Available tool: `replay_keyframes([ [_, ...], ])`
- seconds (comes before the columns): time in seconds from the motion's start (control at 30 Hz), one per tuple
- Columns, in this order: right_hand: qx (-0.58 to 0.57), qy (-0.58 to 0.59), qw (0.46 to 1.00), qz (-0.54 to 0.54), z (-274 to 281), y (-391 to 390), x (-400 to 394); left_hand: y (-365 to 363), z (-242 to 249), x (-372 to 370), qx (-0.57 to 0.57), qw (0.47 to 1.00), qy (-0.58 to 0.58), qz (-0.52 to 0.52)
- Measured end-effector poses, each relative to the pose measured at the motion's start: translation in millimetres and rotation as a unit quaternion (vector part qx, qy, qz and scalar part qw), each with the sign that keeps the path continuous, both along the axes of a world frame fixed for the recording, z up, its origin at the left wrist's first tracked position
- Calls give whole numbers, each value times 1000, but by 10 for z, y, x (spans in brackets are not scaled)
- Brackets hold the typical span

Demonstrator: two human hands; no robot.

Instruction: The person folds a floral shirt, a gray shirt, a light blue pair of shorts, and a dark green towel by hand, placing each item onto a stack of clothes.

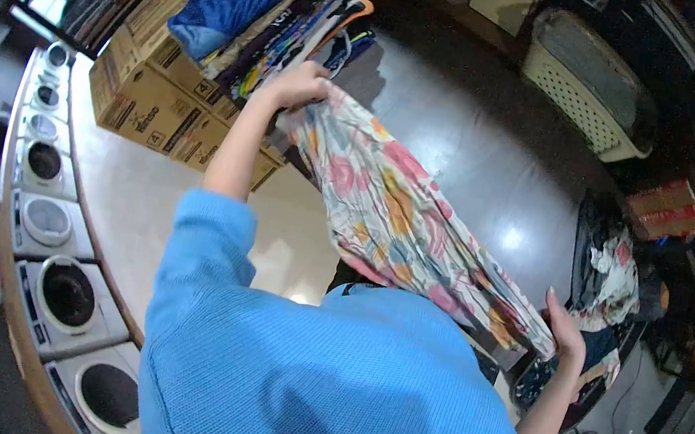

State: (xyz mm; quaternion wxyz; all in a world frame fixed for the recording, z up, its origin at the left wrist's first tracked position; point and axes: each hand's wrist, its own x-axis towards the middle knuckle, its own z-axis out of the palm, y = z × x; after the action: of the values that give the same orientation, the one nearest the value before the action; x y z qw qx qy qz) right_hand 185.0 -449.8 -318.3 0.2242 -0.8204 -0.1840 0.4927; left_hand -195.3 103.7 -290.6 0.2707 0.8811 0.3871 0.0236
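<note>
We grip the flowery cloth [408, 209] with our left hand [299, 86] and hold its other end in our right hand [566, 335], in front of our blue top. Far right, a cream basket [580, 101] holds something gray. Left, clothes [292, 28] sit on brown boxes [164, 115].

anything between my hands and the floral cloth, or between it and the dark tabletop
Nothing visible: the left hand and right hand hold the floral cloth directly, and no object shows between it and the dark tabletop.
</note>
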Motion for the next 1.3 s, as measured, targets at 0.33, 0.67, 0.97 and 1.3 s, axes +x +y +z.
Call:
replay_keyframes([
  [0.33, 73, 18, 991, -109, -1070, 37, 242, -902, -1072, 989, 197, 975, 99, -14],
  [0.67, 256, -132, 897, -335, -1767, -280, 344, -2143, -1883, 812, 179, 978, -38, -100],
  [0.97, 92, -506, 857, 42, -1005, 78, -194, -2297, -1815, 478, 200, 958, -46, -199],
  [1.3, 56, -510, 858, 33, -1447, -17, 79, -2490, -1581, 255, 237, 953, -123, -142],
])
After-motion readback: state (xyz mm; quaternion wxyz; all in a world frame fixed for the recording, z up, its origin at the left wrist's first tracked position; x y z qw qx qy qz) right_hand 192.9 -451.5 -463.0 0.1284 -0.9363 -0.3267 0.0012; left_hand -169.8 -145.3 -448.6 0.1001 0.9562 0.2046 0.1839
